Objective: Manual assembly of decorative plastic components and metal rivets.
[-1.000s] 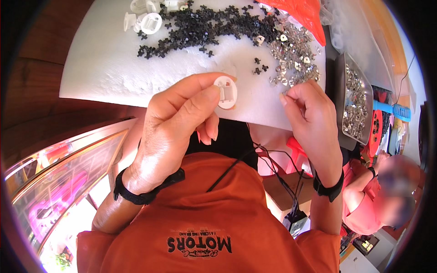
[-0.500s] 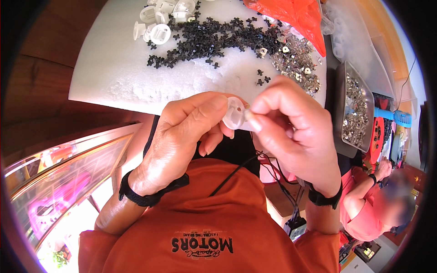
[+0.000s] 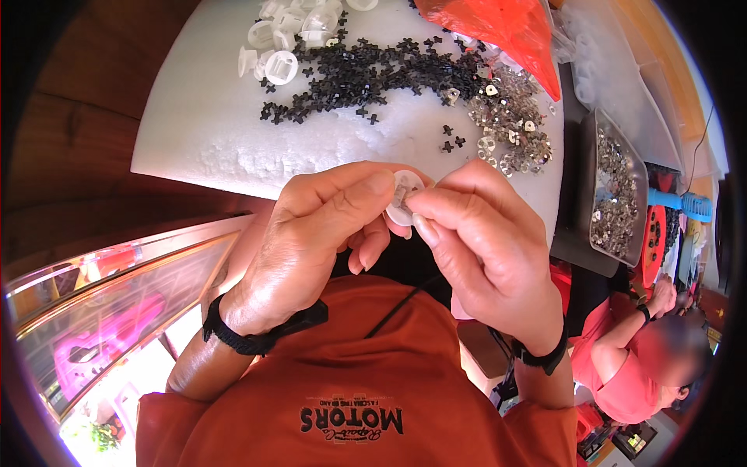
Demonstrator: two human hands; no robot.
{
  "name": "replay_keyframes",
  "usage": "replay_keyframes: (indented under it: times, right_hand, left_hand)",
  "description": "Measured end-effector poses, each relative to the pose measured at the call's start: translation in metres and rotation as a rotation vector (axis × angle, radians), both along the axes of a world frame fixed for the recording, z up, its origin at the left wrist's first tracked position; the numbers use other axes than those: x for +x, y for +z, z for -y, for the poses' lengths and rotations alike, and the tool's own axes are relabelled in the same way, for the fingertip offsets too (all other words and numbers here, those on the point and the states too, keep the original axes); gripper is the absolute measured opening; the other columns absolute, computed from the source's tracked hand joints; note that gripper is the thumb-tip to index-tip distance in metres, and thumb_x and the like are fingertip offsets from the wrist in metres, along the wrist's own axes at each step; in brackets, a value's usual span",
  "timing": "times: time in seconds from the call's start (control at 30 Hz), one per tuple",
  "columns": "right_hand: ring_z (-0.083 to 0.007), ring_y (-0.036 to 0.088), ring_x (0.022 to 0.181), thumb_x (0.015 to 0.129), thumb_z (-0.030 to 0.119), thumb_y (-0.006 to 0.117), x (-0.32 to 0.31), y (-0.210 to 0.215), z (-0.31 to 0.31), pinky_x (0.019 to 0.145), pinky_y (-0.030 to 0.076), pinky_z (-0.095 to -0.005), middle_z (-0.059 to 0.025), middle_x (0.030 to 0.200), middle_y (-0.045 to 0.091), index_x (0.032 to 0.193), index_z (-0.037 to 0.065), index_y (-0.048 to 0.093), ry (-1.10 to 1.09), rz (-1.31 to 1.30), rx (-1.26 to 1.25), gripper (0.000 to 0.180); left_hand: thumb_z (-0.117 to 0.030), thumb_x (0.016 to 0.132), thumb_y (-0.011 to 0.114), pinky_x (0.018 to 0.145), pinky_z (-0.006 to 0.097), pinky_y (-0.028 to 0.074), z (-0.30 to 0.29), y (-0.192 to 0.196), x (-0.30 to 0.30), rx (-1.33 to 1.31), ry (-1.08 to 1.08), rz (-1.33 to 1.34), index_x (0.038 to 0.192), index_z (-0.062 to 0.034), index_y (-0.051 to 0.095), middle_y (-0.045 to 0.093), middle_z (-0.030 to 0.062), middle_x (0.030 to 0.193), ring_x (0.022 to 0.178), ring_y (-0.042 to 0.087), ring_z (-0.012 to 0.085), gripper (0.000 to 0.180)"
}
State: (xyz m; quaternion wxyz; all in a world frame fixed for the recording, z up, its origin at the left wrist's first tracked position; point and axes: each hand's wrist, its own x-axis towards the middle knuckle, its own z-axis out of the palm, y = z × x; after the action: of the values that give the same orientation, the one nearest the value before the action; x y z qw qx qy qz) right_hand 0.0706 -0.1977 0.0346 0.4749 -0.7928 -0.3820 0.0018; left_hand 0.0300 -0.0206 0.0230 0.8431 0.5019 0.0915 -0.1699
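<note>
Between both hands, just off the near edge of the white foam sheet, is a round whitish plastic cap (image 3: 403, 212). My left hand (image 3: 327, 210) pinches its left rim between thumb and fingers. My right hand (image 3: 486, 241) is closed at the cap's right side, its index fingertip pressed at the cap's face; whether a small part sits under that fingertip is hidden. Beyond the hands lies a spread pile of small black cross-shaped pieces (image 3: 373, 74). Small shiny metal-and-clear pieces (image 3: 510, 117) are heaped to its right. Several more white caps (image 3: 281, 68) lie at the far left.
The white foam sheet (image 3: 202, 132) covers the work surface. A red plastic bag (image 3: 498, 35) lies at the far right. Beside the sheet stands a metal tray (image 3: 642, 226) of small parts, near a blue brush (image 3: 692, 207). Another person (image 3: 622, 350) sits at the right.
My right hand's index finger has moved from the cap's right edge onto its face. The cap has turned slightly, and my left hand keeps its hold. The view has shifted a little.
</note>
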Motion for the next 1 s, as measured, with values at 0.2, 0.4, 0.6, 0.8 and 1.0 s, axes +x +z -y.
replay_keyframes:
  times: [0.2, 0.4, 0.6, 0.8, 1.0]
  right_hand:
    - [-0.0179, 0.057, 0.063, 0.076, -0.011, 0.062, -0.01, -0.007, 0.004, 0.052, 0.045, -0.027, -0.0092, 0.081, 0.056, 0.102, -0.002, 0.064, -0.094, 0.194, -0.089, 0.027]
    - [-0.0128, 0.054, 0.062, 0.079, -0.009, 0.062, -0.013, -0.004, 0.004, 0.052, 0.041, -0.0234, -0.0079, 0.081, 0.056, 0.099, -0.001, 0.063, -0.14, 0.036, 0.041, 0.021]
    - [-0.0078, 0.046, 0.059, 0.081, -0.007, 0.062, -0.014, -0.01, -0.005, 0.051, 0.035, -0.0202, -0.0059, 0.079, 0.055, 0.092, -0.001, 0.058, -0.173, -0.106, 0.135, 0.013]
    - [-0.0072, 0.047, 0.062, 0.083, -0.006, 0.061, -0.014, -0.01, -0.009, 0.054, 0.036, -0.0206, -0.0042, 0.079, 0.054, 0.091, -0.001, 0.058, -0.192, -0.105, 0.106, 0.01]
    - [-0.0064, 0.046, 0.065, 0.086, -0.004, 0.057, -0.012, -0.01, -0.01, 0.057, 0.036, -0.0198, -0.0034, 0.08, 0.053, 0.092, -0.002, 0.058, -0.112, -0.234, 0.151, 0.006]
  left_hand:
    - [-0.025, 0.099, 0.045, 0.054, 0.019, 0.038, 0.0, -0.003, 0.0, 0.065, -0.053, 0.049, 0.115, 0.0023, 0.06, 0.056, 0.0018, 0.075, 0.062, 0.047, 0.0064, 0.035]
    - [-0.019, 0.098, 0.047, 0.059, 0.019, 0.042, 0.003, -0.009, -0.002, 0.079, -0.072, 0.136, 0.122, 0.0001, 0.057, 0.056, 0.0019, 0.079, 0.066, 0.049, 0.0059, 0.031]
    - [-0.017, 0.096, 0.051, 0.061, 0.021, 0.046, 0.008, -0.015, -0.01, 0.252, -0.011, 0.343, 0.125, 0.0019, 0.053, 0.059, 0.0056, 0.098, 0.068, 0.052, 0.008, 0.034]
    - [-0.023, 0.096, 0.051, 0.06, 0.021, 0.045, 0.006, -0.013, -0.009, 0.604, 0.017, 0.561, 0.123, 0.0023, 0.054, 0.055, 0.0082, 0.103, 0.067, 0.052, 0.0078, 0.037]
    - [-0.024, 0.095, 0.052, 0.059, 0.021, 0.045, 0.0, -0.022, -0.011, 0.526, 0.051, 0.577, 0.123, 0.0021, 0.055, 0.054, 0.0081, 0.099, 0.066, 0.052, 0.0076, 0.038]
